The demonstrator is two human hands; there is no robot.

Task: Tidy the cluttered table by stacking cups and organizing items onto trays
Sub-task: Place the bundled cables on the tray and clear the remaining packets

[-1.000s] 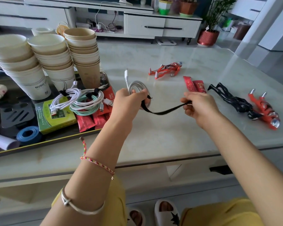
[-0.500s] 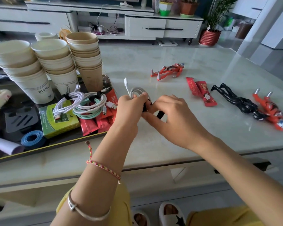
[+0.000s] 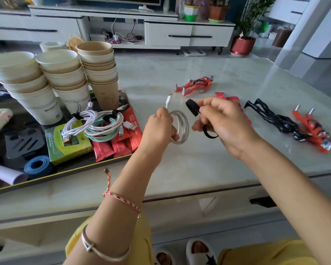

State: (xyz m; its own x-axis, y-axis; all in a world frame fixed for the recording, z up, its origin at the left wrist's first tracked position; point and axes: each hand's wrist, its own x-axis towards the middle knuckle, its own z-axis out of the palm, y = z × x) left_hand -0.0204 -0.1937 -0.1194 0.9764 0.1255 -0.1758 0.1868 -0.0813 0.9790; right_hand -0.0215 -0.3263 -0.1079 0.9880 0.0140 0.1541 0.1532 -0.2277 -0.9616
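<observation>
My left hand [image 3: 160,129] grips a coiled white cable [image 3: 182,127] above the table, its plug sticking up. My right hand [image 3: 222,121] pinches a black strap [image 3: 193,109] that loops down under the fingers beside the coil. Three stacks of paper cups [image 3: 65,73] stand on the dark tray [image 3: 84,166] at the left. On that tray also lie bundled white and mint cables [image 3: 99,123], a green box [image 3: 65,144] and red sachets [image 3: 120,144].
On the marble table [image 3: 199,161] lie a red figure [image 3: 195,86], two red sachets [image 3: 235,101], a black figure [image 3: 269,116] and another red figure [image 3: 313,131]. A blue tape roll [image 3: 37,166] and a black slotted piece [image 3: 21,142] sit on the tray.
The right hand drew the strap out to the right, came back against the coil, and now has pulled slightly away with the strap's end lifted. The left hand kept the coil in place.
</observation>
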